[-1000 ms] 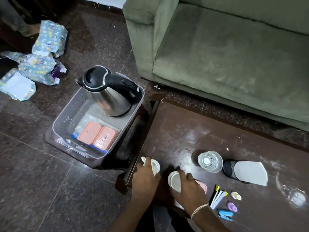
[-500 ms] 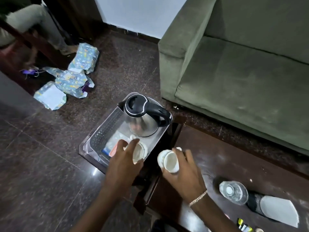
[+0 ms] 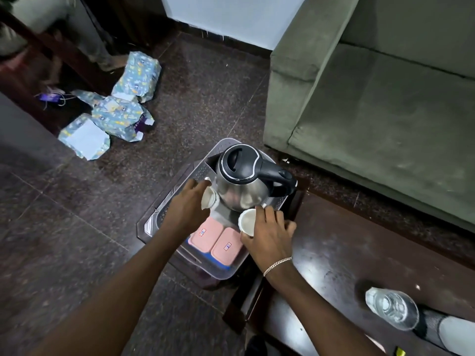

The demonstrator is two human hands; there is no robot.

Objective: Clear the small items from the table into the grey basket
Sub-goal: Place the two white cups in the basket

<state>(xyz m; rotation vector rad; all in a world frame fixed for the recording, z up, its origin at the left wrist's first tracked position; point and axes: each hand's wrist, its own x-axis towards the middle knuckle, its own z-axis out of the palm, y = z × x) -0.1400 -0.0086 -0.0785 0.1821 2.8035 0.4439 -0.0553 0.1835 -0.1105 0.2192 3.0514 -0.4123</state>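
The grey basket [image 3: 164, 214] stands on a low stand left of the dark table [image 3: 359, 253]. Inside it are a steel kettle [image 3: 244, 183] with a black lid and two pink-lidded boxes [image 3: 216, 238]. My left hand [image 3: 187, 209] holds a small white cup [image 3: 209, 197] over the basket, pressed close to the kettle's left side. My right hand [image 3: 270, 232] holds a second small white cup [image 3: 246, 222] above the basket's right part, just in front of the kettle.
A clear water bottle [image 3: 390, 310] and a black-and-grey object [image 3: 447, 332] lie on the table at lower right. A green sofa [image 3: 385, 104] stands behind the table. Patterned packets [image 3: 120, 109] lie on the floor at left, near a seated person's legs.
Both hands carried the white cups from the table's left edge over to the basket and now hold them low beside the kettle. My head has turned toward the basket.
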